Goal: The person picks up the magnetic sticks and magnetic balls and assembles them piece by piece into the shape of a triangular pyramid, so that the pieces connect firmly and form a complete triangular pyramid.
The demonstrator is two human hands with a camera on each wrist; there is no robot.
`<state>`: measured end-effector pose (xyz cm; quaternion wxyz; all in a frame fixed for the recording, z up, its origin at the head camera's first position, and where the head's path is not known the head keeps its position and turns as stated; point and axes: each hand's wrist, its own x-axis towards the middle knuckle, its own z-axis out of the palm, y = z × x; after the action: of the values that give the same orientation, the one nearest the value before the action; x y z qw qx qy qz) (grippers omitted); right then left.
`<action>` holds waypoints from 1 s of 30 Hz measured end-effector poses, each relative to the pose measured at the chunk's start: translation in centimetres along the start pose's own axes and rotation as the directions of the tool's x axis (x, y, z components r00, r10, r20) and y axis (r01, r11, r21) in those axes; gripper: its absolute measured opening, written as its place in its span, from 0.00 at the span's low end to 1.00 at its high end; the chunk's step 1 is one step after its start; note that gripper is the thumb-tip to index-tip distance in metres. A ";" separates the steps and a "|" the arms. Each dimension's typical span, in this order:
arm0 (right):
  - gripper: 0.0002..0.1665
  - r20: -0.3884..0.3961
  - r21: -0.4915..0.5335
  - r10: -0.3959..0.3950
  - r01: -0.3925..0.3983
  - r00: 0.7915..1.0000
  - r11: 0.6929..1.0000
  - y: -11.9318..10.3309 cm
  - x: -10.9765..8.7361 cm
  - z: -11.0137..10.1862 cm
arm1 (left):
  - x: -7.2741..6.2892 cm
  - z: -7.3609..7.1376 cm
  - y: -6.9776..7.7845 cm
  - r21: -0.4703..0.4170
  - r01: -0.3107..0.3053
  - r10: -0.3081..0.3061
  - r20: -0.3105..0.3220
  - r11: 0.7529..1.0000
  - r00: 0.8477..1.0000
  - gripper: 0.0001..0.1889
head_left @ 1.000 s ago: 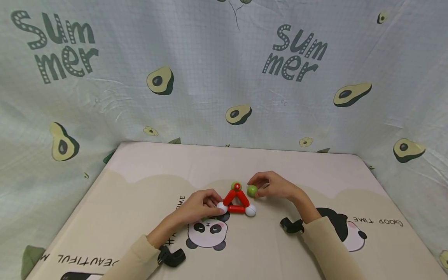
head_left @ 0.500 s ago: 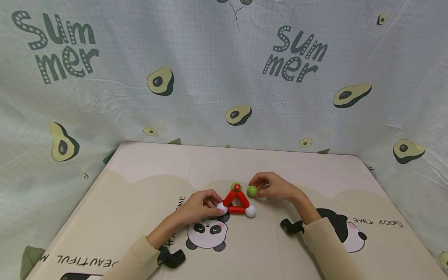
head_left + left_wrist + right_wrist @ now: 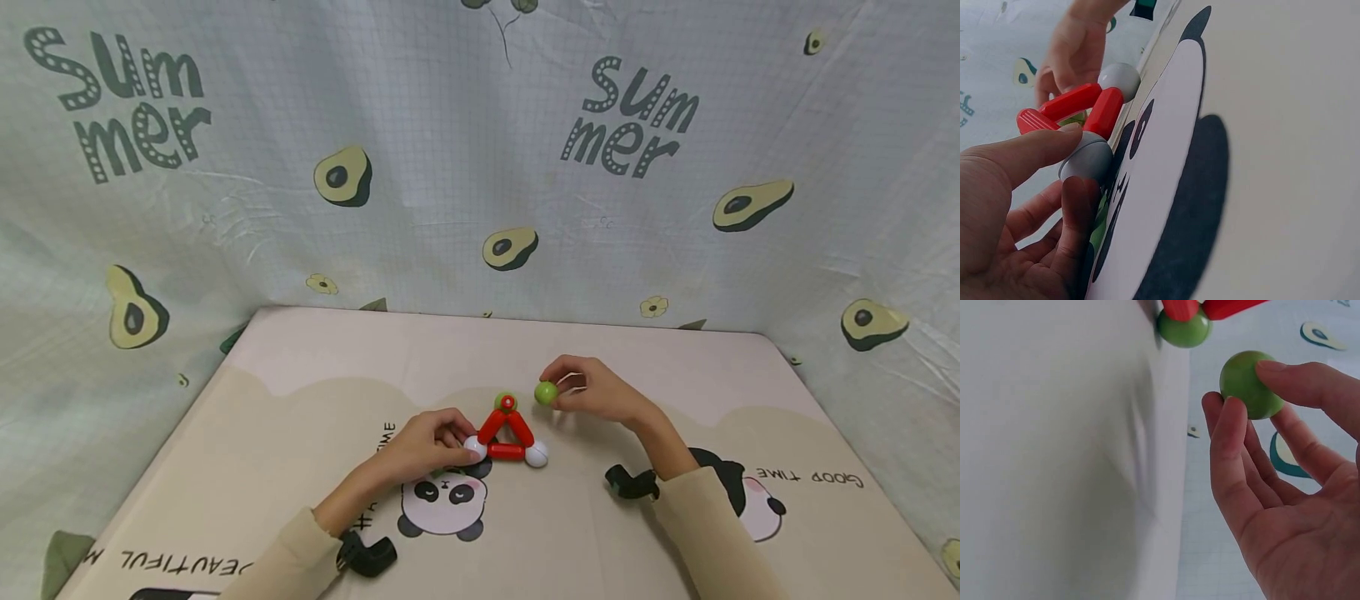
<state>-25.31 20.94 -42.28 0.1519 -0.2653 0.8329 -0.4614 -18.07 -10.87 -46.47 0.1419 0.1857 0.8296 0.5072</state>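
Note:
A triangle of red rods [image 3: 506, 452] lies on the table with a white ball at each near corner and a green ball [image 3: 504, 402] at the far one. Above that green ball shows the round end of another red rod [image 3: 508, 402]. My left hand [image 3: 426, 440] pinches the left white ball [image 3: 1087, 159] between thumb and fingers. The right white ball [image 3: 536, 453] is untouched. To the right of the triangle's top, my right hand [image 3: 600, 390] holds a loose green ball [image 3: 1251, 385] between thumb and fingertips, raised off the table and apart from the triangle.
The tabletop cloth [image 3: 570, 533] is beige and pink with printed pandas and lettering. Behind it hangs a pale curtain [image 3: 427, 125] with avocado prints. A black wrist mount sits on each forearm, the left one [image 3: 367, 553] close to the table.
My right hand has moved slightly away and up with the green ball, farther from the triangle. The left hand and the triangle have stayed in place.

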 end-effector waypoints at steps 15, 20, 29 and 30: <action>0.19 -0.055 0.014 -0.073 0.074 0.996 0.997 -2.9 -0.6 -0.2 | 0.1 -0.1 -0.3 -0.009 -0.011 0.011 0.005 1.000 1.000 0.15; 0.19 -0.072 0.019 -0.096 0.097 0.993 0.995 -4.4 -1.0 0.1 | 0.2 -0.1 -0.3 -0.008 -0.035 0.035 0.009 0.999 0.999 0.15; 0.20 -0.069 -0.010 -0.154 0.153 0.986 0.988 -6.4 -1.1 1.2 | 0.2 -0.1 -0.3 0.001 -0.032 0.032 0.009 0.999 0.999 0.15; 0.19 -0.065 -0.021 -0.150 0.149 0.986 0.989 -6.4 -1.0 1.4 | 0.2 -0.1 -0.3 0.001 -0.030 0.030 0.008 1.000 1.000 0.15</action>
<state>-21.89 17.79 -37.54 0.0869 -0.3129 0.8188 -0.4733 -18.36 -10.96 -46.71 0.1374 0.2004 0.8263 0.5081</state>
